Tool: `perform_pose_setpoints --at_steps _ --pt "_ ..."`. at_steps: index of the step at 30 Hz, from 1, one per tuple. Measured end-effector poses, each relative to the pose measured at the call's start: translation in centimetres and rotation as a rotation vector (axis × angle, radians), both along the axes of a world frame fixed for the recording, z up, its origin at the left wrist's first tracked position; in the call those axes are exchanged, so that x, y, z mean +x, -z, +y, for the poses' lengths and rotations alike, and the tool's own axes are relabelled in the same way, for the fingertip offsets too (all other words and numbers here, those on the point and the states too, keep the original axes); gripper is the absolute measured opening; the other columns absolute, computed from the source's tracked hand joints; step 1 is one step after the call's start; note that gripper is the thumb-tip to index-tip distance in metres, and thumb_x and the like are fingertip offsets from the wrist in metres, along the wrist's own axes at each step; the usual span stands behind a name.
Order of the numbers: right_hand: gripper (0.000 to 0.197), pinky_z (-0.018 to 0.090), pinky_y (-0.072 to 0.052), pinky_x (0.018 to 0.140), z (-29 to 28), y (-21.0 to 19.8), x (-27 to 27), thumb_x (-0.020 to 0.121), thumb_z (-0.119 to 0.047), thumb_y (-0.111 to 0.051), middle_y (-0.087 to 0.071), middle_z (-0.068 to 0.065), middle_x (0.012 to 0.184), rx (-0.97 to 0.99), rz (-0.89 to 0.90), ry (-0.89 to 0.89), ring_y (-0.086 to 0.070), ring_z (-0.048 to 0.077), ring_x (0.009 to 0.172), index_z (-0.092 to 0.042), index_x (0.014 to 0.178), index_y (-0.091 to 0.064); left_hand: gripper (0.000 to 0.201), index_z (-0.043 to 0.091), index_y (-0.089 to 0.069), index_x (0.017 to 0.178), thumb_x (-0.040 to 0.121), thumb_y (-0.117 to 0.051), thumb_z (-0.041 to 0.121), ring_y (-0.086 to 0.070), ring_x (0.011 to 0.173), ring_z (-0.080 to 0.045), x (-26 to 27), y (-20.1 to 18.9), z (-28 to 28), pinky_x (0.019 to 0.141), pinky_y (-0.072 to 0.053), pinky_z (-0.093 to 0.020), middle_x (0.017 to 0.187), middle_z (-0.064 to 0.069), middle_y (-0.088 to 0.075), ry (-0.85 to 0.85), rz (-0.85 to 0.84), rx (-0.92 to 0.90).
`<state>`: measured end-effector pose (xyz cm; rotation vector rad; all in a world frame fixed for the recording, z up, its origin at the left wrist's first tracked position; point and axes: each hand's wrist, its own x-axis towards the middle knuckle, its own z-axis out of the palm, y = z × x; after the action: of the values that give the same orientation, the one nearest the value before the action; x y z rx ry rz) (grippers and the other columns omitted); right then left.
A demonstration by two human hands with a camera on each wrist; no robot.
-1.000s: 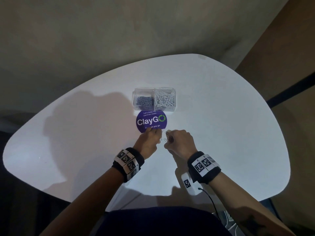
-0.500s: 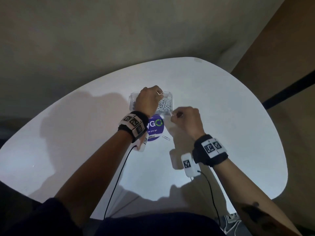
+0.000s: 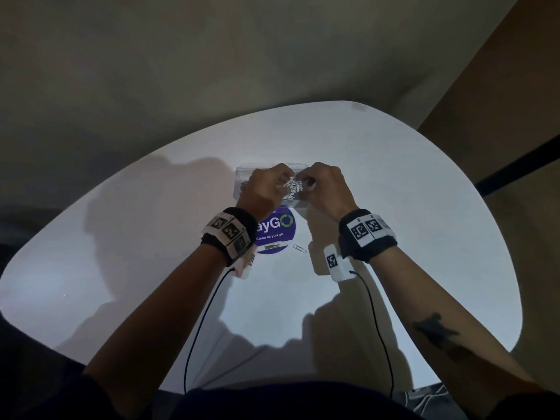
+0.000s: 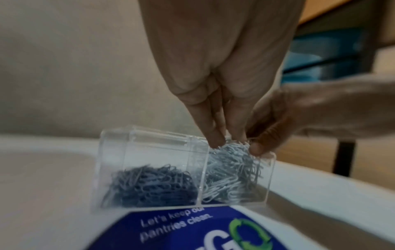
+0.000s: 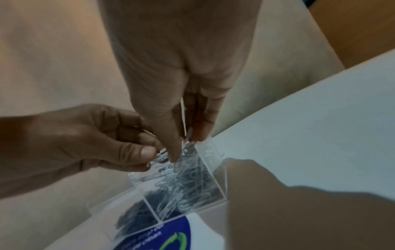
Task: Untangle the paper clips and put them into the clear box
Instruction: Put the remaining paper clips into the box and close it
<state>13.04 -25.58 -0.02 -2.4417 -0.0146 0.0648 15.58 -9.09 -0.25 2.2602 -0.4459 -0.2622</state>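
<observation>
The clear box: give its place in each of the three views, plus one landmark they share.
Head: clear box at centre, mostly behind both hands.
Left wrist: lower centre, under the fingertips.
Right wrist: lower centre.
Shared landmark: purple sticker against its near side.

Both hands crowd the clear box's (image 3: 242,172) right compartment; its left compartment lies unobstructed. A loose paper clip (image 3: 299,248) lies near the box's front.
</observation>
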Motion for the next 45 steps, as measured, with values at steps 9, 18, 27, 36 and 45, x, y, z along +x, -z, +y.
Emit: perform_pose_setpoints --at_steps 9,18,27,36,45 --pt "0.022 0.04 -0.052 0.07 1.1 0.4 0.3 0.078 -0.003 -0.063 -0.072 0.016 0.089 -0.087 -0.111 0.026 -0.064 0.036 0.08 -0.007 0.099 -0.07 0.023 0.013 -0.061 0.104 0.085 -0.061 0.0 -0.066 0.082 -0.027 -0.3 0.2 -0.9 0.073 -0.056 -0.04 0.094 -0.012 -0.07 -0.113 -0.102 0.213" --pt "0.013 0.031 -0.038 0.058 1.2 0.3 0.0 0.079 -0.012 -0.061 -0.068 0.012 0.077 -0.225 -0.115 -0.055 -0.059 0.034 0.08 -0.009 0.075 -0.073 0.007 0.005 -0.067 0.077 0.08 -0.063 0.001 -0.055 0.063 -0.029 -2.4 0.6 -1.2 0.055 -0.049 -0.035 0.067 -0.012 -0.063 -0.096 -0.341 0.302" --pt "0.019 0.031 -0.045 0.063 0.3 0.4 -0.9 0.076 -0.01 -0.065 -0.068 0.002 0.088 -0.191 -0.107 -0.134 -0.062 0.027 0.085 -0.021 0.084 -0.078 0.007 0.001 -0.069 0.069 0.074 -0.072 -0.003 -0.059 0.069 -0.029 -3.9 -0.4 -0.3 0.05 -0.04 -0.029 0.068 -0.016 -0.065 -0.03 -0.318 0.442" --pt "0.013 0.036 -0.055 0.083 -1.9 0.9 6.7 0.084 -0.018 -0.066 -0.075 0.001 0.096 -0.096 -0.003 0.058 -0.068 0.024 0.091 -0.021 0.091 -0.077 0.012 0.012 -0.067 0.081 0.087 -0.059 0.018 -0.054 0.083 -0.025 -3.5 -0.3 -0.6 0.056 -0.047 -0.034 0.076 -0.006 -0.067 -0.077 -0.265 0.365" --pt "0.015 0.026 -0.052 0.077 -0.8 1.7 11.7 0.071 -0.02 -0.086 -0.075 0.006 0.086 -0.237 0.267 -0.178 -0.069 0.021 0.083 -0.015 0.085 -0.08 0.019 0.014 -0.065 0.085 0.091 -0.052 0.025 -0.051 0.093 -0.023 -3.7 -0.2 -0.2 0.063 -0.049 -0.038 0.083 -0.002 -0.066 -0.12 -0.161 0.386"
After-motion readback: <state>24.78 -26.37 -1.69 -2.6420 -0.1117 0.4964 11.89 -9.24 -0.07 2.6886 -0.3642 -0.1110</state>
